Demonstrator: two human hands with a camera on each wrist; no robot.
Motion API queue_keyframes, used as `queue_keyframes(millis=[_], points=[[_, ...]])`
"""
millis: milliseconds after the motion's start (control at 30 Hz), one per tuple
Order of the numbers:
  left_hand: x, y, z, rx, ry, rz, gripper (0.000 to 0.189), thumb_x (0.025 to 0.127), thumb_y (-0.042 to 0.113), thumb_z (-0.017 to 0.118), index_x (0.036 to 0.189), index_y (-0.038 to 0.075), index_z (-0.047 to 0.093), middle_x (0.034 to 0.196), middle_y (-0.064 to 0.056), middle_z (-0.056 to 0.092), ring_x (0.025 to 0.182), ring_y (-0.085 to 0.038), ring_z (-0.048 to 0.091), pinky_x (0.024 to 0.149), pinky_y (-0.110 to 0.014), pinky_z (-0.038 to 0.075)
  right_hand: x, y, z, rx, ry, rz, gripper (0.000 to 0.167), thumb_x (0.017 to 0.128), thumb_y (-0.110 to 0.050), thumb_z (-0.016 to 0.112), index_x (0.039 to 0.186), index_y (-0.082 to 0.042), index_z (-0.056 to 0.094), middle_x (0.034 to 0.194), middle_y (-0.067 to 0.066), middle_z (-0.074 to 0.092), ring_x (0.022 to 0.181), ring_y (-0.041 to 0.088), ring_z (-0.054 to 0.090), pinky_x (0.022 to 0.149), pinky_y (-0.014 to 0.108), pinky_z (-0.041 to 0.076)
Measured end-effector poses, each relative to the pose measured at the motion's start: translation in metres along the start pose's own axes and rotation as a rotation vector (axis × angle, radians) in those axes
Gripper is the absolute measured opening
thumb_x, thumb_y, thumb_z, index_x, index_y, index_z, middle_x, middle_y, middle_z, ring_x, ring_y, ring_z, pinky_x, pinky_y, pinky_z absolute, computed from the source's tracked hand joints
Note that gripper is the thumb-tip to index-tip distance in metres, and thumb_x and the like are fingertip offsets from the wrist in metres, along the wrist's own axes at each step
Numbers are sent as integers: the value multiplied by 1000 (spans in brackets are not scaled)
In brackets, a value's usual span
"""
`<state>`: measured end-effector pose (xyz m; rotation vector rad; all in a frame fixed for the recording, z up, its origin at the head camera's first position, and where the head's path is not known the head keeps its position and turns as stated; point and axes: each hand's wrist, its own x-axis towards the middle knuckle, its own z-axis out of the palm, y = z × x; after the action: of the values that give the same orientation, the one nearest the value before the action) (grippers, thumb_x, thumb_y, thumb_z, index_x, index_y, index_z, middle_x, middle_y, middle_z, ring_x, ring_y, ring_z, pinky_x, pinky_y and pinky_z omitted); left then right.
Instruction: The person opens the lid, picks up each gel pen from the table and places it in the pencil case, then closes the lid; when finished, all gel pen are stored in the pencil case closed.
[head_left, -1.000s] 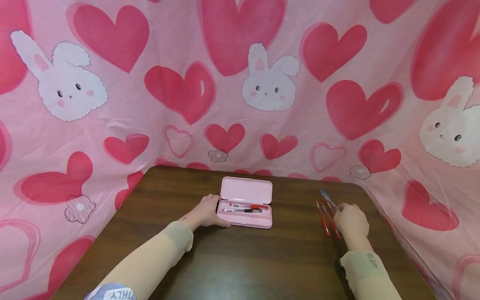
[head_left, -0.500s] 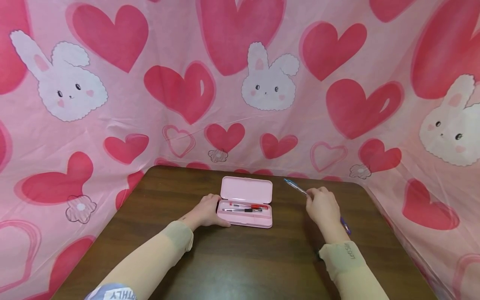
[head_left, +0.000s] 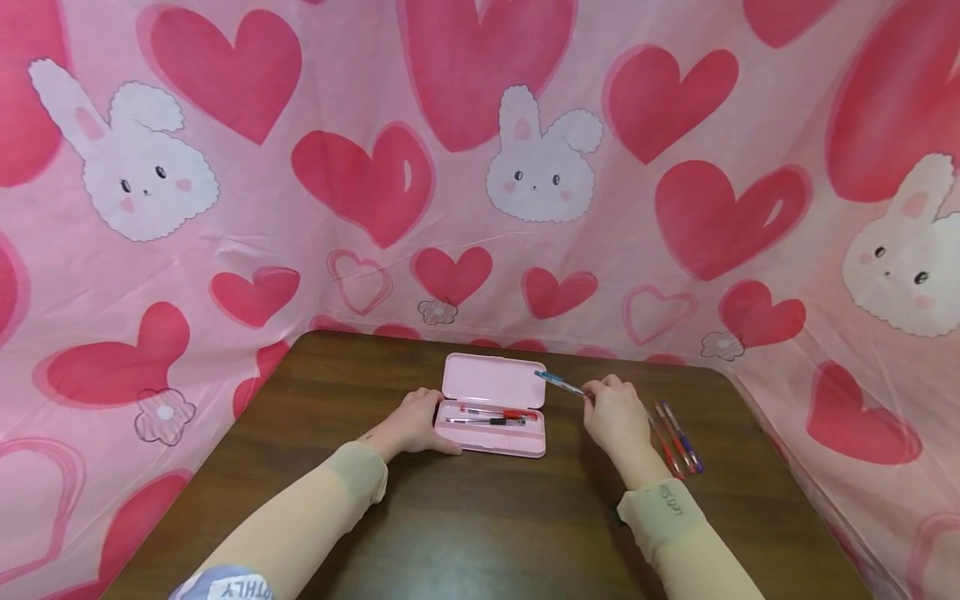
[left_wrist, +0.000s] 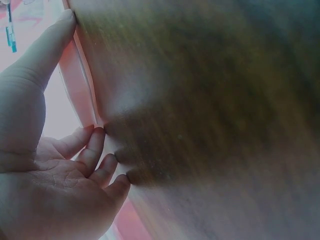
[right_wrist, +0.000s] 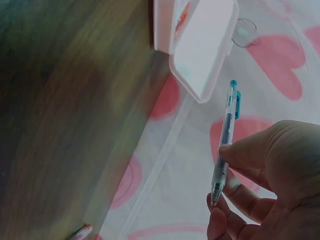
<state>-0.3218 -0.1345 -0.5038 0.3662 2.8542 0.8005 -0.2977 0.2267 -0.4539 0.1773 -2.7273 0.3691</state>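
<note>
A pink pencil case stands with its lid raised on the brown table. Inside lie a red gel pen and a black gel pen. My left hand holds the case's left end, thumb along the front edge; the left wrist view shows the other fingers bent against its side. To the right of the case and raised above the table, my right hand pinches a clear retractable pen with a blue-green button and clip. In the head view, that button end overlaps the lid's right edge.
Several pens lie side by side right of my right hand, including red pens and a purple-blue pen; my hand partly covers them. Behind the table hangs a pink cloth with hearts and rabbits.
My right hand has lifted the blue-green retractable pen from the group at right and moved it left towards the case. My left hand and the case have stayed put.
</note>
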Motion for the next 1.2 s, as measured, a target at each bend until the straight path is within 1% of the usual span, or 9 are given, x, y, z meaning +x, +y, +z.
queue_keyframes(millis=[100, 233, 333, 500, 667, 900, 1033, 1200], points=[[0, -1, 0, 2, 4, 1, 103, 71, 58, 100, 148, 5, 56, 141, -12, 61, 134, -30, 52, 122, -52, 49, 0, -5, 3, -7, 6, -14, 16, 98, -12, 76, 111, -6, 81, 112, 20, 74, 100, 43, 67, 83, 59, 61], [-1, -2, -1, 11, 7, 8, 104, 70, 58, 100, 147, 5, 57, 140, -12, 61, 133, -30, 53, 121, -53, 49, 1, -11, 9, -8, -1, -12, 15, 98, -13, 76, 110, -8, 82, 111, 18, 73, 100, 42, 67, 81, 59, 61], [-2, -2, 0, 14, 9, 15, 103, 70, 58, 101, 146, 4, 57, 138, -13, 62, 131, -30, 53, 120, -53, 50, 2, -13, 13, -6, -6, -13, 14, 97, -13, 77, 110, -9, 82, 111, 17, 73, 101, 40, 67, 82, 59, 61], [-2, -2, 0, 13, 16, 15, 102, 70, 58, 101, 145, 4, 58, 136, -12, 62, 130, -30, 54, 120, -53, 50, 3, -19, 17, 7, -12, -39, 14, 98, -13, 75, 110, -10, 82, 111, 16, 73, 102, 40, 66, 86, 56, 61], [-2, 1, 0, 0, 15, 24, 104, 70, 58, 101, 147, 3, 57, 139, -14, 62, 132, -31, 54, 121, -53, 49, 5, -24, 19, 12, -3, -47, 13, 97, -13, 77, 109, -10, 83, 108, 15, 73, 100, 40, 66, 86, 55, 60], [1, -1, 1, 25, 24, 21, 103, 69, 58, 102, 145, 4, 58, 137, -13, 62, 131, -31, 54, 120, -52, 50, 9, -33, 24, 9, 8, -96, 13, 97, -13, 79, 108, -10, 83, 105, 15, 73, 98, 39, 65, 87, 53, 61], [1, -1, 1, 44, 36, 33, 102, 69, 59, 102, 143, 3, 59, 135, -13, 63, 131, -32, 55, 119, -50, 50, 10, -39, 27, 12, -1, -108, 14, 96, -14, 81, 110, -10, 84, 105, 15, 73, 99, 38, 65, 88, 53, 62], [0, -1, 1, 41, 35, 32, 102, 68, 58, 102, 142, 3, 60, 134, -13, 63, 130, -32, 55, 119, -51, 50, 11, -44, 32, 15, -37, -97, 18, 96, -17, 82, 113, -12, 85, 108, 13, 73, 102, 36, 65, 91, 53, 62]])
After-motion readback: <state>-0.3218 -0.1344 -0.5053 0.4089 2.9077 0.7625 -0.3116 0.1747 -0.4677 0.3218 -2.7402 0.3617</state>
